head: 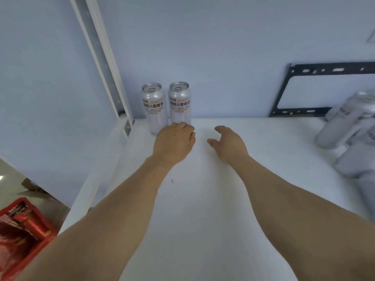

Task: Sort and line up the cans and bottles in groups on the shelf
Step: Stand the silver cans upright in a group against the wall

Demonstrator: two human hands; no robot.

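Observation:
Two tall silver beer cans stand upright side by side at the back left of the white shelf (203, 199): one can (153, 106) on the left, the other can (179, 103) right beside it. My left hand (174, 141) hovers just in front of their bases with fingers curled, holding nothing; whether it touches them I cannot tell. My right hand (229, 144) is a little to the right over bare shelf, fingers spread and empty. Several more silver cans (349, 126) lie blurred at the shelf's right edge.
A white shelf upright (101, 57) runs diagonally at the back left. A black metal bracket (288, 92) leans on the wall at the back right. Below left, a red crate (22, 230) with red items sits on the floor.

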